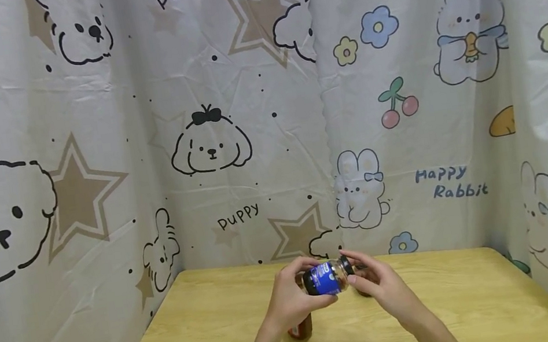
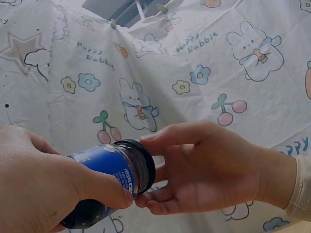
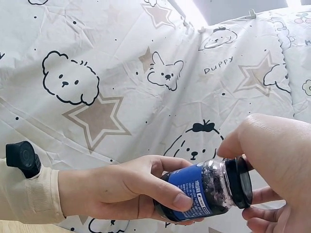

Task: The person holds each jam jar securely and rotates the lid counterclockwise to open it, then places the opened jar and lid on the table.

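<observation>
Jar near in both wrist views

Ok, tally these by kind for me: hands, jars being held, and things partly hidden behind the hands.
Hands: 2 (left hand, right hand)
Held jars: 1 (blue-labelled jar)
Partly hidden things: 2 (brown container behind the left hand, dark thing behind the right)
Total: 5

Yellow wood-grain desk, on it a brown container down below the left fingers, partly hidden, a dark object behind the right fingers, mostly hidden
</observation>
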`<action>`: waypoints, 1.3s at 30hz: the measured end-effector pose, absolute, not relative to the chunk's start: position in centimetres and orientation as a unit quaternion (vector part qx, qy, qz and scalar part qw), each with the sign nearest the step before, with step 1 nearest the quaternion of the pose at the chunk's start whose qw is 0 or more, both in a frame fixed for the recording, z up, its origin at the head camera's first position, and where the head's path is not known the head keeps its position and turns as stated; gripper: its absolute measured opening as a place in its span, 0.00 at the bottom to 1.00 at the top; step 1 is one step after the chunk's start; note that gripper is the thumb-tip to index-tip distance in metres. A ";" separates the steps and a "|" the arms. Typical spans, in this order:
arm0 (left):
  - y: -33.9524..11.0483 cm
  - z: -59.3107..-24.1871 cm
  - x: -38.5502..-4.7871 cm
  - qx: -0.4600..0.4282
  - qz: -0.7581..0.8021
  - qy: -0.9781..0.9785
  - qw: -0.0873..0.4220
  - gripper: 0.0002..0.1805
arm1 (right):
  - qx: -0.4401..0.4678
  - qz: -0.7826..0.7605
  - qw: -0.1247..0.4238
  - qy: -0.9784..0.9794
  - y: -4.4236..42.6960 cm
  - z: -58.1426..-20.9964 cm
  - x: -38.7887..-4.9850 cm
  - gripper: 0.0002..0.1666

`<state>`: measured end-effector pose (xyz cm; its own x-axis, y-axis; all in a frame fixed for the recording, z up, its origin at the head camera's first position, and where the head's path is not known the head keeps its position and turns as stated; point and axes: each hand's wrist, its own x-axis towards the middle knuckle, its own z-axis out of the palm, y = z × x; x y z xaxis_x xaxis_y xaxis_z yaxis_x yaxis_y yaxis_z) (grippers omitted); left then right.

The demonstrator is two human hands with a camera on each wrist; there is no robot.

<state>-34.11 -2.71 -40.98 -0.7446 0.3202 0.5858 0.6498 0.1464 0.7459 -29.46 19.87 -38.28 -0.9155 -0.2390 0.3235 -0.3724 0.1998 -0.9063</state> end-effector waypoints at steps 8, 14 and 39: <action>-2.8 -41.0 -34.3 -0.324 -0.567 -0.744 0.142 0.33 | 0.179 0.603 0.060 -0.775 19.7 -38.3 -29.7 0.30; -3.1 -41.3 -34.3 -0.325 -0.567 -0.743 0.144 0.33 | 0.199 0.596 0.053 -0.776 19.8 -38.5 -29.6 0.32; -2.9 -41.2 -34.6 -0.327 -0.571 -0.740 0.139 0.31 | 0.270 0.597 0.100 -0.749 20.0 -38.7 -29.7 0.22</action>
<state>-34.57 -2.92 -41.24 -0.7475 0.3249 0.5795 0.6428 0.1337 0.7542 -29.66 20.01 -38.74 -0.8342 -0.2849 0.4722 -0.5236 0.1406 -0.8403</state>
